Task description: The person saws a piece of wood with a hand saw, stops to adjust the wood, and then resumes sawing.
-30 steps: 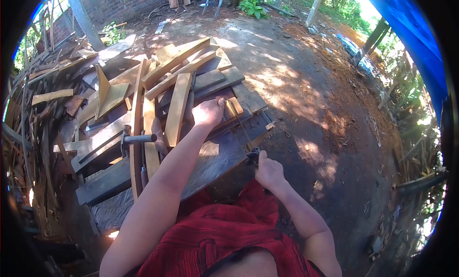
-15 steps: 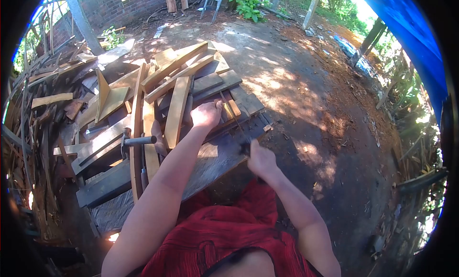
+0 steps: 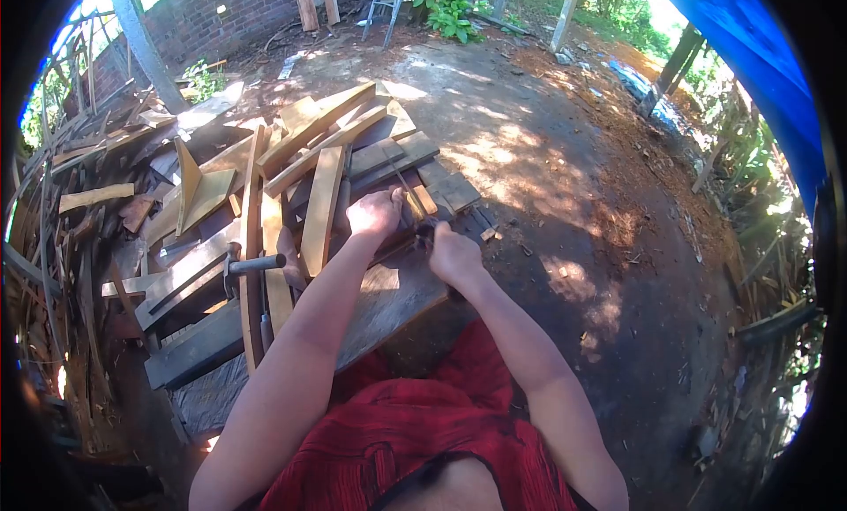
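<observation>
- Left hand (image 3: 374,213): curled, palm down, pressed onto a small wood block (image 3: 424,199) on the desk (image 3: 388,301); fingers bent over the workpiece, not spread.
- Right hand (image 3: 453,253): clenched in a fist round the dark saw handle (image 3: 426,235), just beside the left hand, nearly touching it.
- Saw blade (image 3: 399,183): thin, dark; seen running from the handle up and left, away from the body, past the left hand's fingers. Long axis approx. near-to-far, tilted slightly left. Teeth not discernible.
- Wood block: short, orange-tan, laid at the desk's far right part, by the blade; long axis roughly along the blade. Whether the blade is in the block or beside it can't be told.
- Desk: dark weathered planks, heaped w/ pale offcuts and long slats (image 3: 320,207).
- Hammer (image 3: 250,265): lying on the desk left of the left forearm, handle pointing right, untouched.
- Red garment (image 3: 415,432) seen at bottom; dirt ground (image 3: 565,202) to the right.
</observation>
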Available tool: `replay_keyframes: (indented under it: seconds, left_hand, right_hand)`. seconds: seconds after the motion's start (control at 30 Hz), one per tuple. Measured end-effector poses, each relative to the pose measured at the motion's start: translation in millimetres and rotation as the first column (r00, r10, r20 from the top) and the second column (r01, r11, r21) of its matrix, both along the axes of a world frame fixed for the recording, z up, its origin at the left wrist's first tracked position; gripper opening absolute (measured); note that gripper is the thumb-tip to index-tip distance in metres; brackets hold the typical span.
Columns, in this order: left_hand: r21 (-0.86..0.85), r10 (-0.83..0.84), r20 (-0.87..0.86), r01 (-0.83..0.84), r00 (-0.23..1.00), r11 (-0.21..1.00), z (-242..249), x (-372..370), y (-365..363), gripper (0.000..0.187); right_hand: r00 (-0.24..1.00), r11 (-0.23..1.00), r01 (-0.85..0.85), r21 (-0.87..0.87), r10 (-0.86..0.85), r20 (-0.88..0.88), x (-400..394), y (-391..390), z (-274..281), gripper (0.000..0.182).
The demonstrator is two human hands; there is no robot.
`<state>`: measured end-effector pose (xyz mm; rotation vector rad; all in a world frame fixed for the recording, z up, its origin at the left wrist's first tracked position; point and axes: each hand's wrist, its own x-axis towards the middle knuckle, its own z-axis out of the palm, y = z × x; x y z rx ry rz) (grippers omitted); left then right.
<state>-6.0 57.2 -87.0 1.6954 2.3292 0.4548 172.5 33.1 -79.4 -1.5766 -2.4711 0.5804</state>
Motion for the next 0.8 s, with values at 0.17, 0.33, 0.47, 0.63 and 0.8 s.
replay_keyframes:
  seconds: [0.17, 0.33, 0.47, 0.63, 0.8]
  left_hand:
    - [-0.017, 0.005, 0.014, -0.005, 1.000, 1.000, -6, -2, 7, 0.052]
    - [-0.043, -0.006, 0.004, 0.006, 1.000, 0.999, 1, 0, 4, 0.050]
    - [-0.032, 0.009, 0.017, -0.008, 1.000, 0.999, -2, -2, 7, 0.052]
    - [-0.033, 0.029, 0.038, -0.028, 0.999, 0.999, 1, -2, 3, 0.052]
    - [-0.034, 0.029, 0.061, -0.027, 0.998, 0.999, 2, 0, 2, 0.051]
  right_hand:
    - [0.994, 0.997, 0.012, -0.078, -0.003, 0.109, 70, -74, -9, 0.027]
    - [1.000, 0.999, -0.004, -0.044, 0.005, 0.020, 40, -36, 8, 0.024]
    - [0.997, 0.997, -0.029, 0.067, 0.034, -0.067, -10, 18, -6, 0.022]
    - [1.000, 1.000, -0.003, -0.001, 0.003, 0.031, 18, -15, -1, 0.025]
    - [0.984, 0.988, 0.052, -0.146, -0.025, 0.178, 67, -72, 1, 0.026]
